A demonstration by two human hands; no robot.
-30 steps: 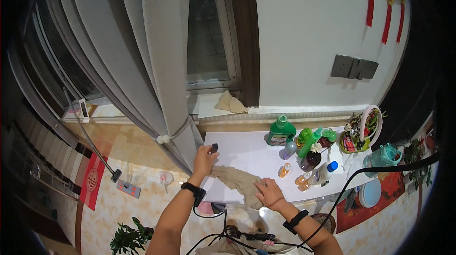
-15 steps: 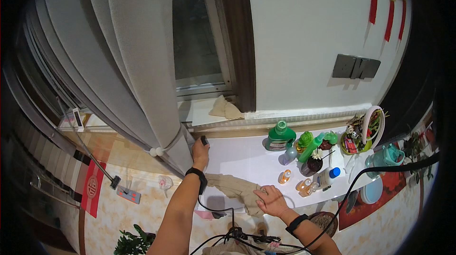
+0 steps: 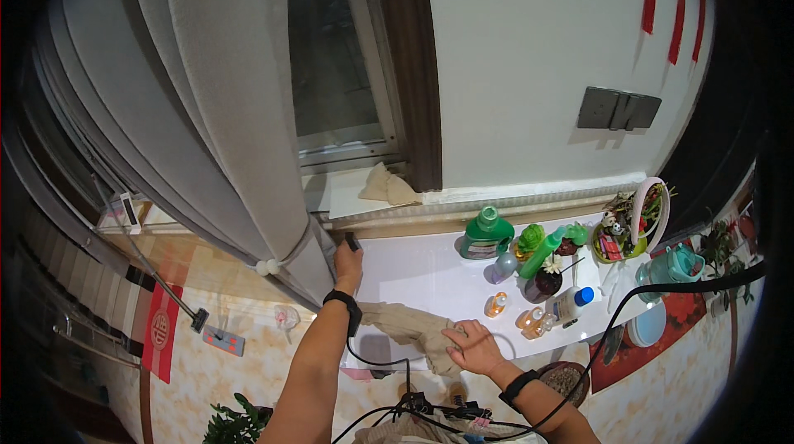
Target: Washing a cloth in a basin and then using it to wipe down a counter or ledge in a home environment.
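My left hand is closed round a small black object, whose kind I cannot make out, at the table's left end beside the grey curtain. A crumpled beige cloth stretches along the front of the white table. Over its right end lies my right hand, fingers apart and touching the fabric. Black bands circle both wrists.
Right of my hands stand a green bottle, a blue-capped white bottle, small orange bottles, potted plants and a handled basket. Another beige cloth sits on the windowsill. Black cables cross the lower right. A flat mop is at left.
The view has shifted slightly. Both hands keep about the same places, the left at the curtain's edge with the black object, the right on the beige cloth.
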